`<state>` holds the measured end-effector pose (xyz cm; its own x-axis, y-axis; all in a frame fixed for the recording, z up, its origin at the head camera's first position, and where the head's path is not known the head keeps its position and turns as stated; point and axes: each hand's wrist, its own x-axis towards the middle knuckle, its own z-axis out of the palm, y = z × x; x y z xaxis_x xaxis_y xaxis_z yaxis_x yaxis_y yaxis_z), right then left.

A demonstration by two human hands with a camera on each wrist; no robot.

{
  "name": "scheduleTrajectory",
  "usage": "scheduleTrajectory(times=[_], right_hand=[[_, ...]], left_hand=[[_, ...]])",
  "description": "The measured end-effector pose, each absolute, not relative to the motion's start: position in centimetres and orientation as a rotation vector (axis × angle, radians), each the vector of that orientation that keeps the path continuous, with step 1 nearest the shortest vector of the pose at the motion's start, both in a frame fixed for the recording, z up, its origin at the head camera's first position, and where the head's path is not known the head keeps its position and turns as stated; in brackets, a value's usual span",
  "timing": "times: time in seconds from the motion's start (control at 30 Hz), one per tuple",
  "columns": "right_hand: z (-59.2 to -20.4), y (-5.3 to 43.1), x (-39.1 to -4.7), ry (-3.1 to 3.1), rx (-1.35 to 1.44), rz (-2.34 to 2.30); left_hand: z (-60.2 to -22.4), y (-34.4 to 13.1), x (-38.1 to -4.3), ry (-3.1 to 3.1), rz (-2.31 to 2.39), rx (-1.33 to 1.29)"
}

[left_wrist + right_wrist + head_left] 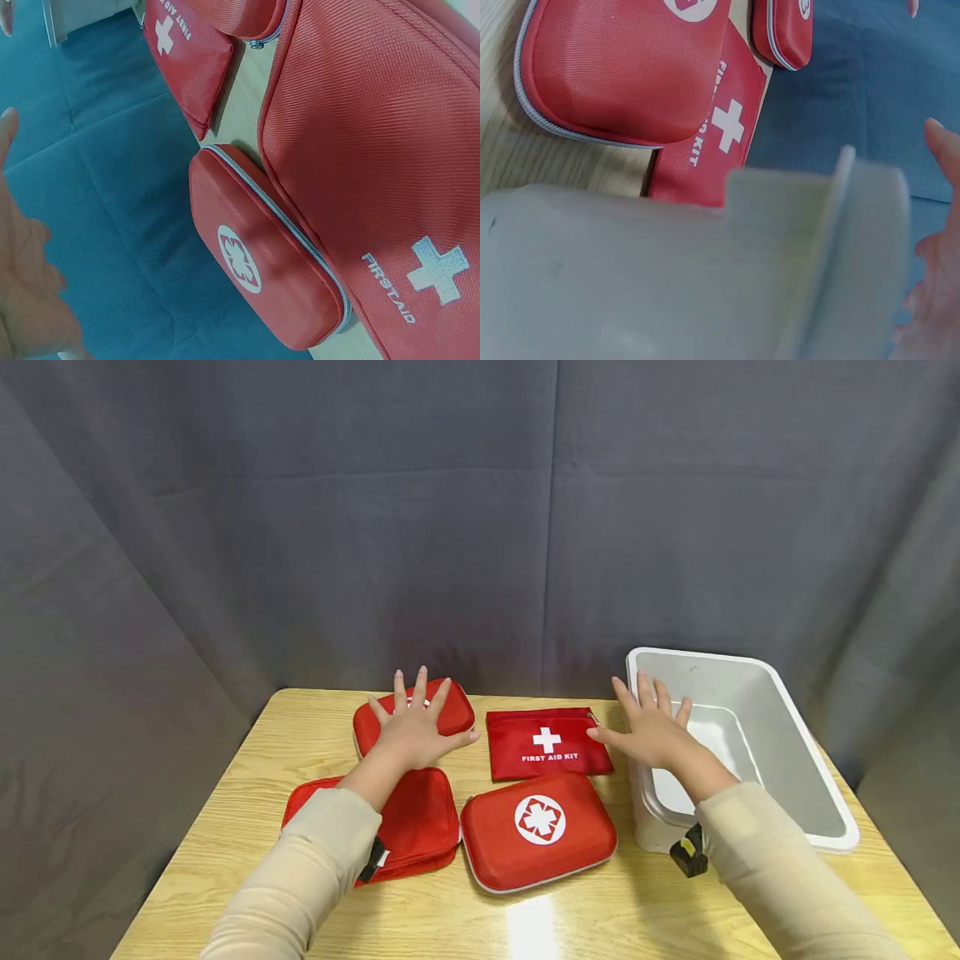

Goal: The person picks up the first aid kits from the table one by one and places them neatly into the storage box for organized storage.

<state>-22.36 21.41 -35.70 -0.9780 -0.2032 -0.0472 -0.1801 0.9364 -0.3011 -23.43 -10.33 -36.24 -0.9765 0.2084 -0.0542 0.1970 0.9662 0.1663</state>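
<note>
My left hand (411, 733) hovers with fingers spread over the red first aid cases on the left, holding nothing. Under it lie a hard zip case (259, 247) with a round white emblem and, nearer, a soft red bag (360, 150) marked FIRST AID, partly hidden by my forearm in the head view. My right hand (654, 735), fingers also spread, hangs by the left rim of a white plastic bin (806, 739) and holds nothing. Between the hands, a flat red FIRST AID KIT pouch (525, 727) lies behind a larger hard case (487, 835).
The wooden table (232, 827) carries everything, with the bin at its right side. A grey curtain (450, 527) hangs right behind the table's back edge and along both sides. Dark straps with small devices (688, 850) are worn at the wrists.
</note>
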Motion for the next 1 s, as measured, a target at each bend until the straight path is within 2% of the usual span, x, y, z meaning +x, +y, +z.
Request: scheduleTrajectory(times=[1.0], right_hand=[[-35.9,26.0,-19.9,3.059,-0.257,-0.416]], left_hand=[[-37.1,-13.2,-21.8,3.063,0.273,0.285]])
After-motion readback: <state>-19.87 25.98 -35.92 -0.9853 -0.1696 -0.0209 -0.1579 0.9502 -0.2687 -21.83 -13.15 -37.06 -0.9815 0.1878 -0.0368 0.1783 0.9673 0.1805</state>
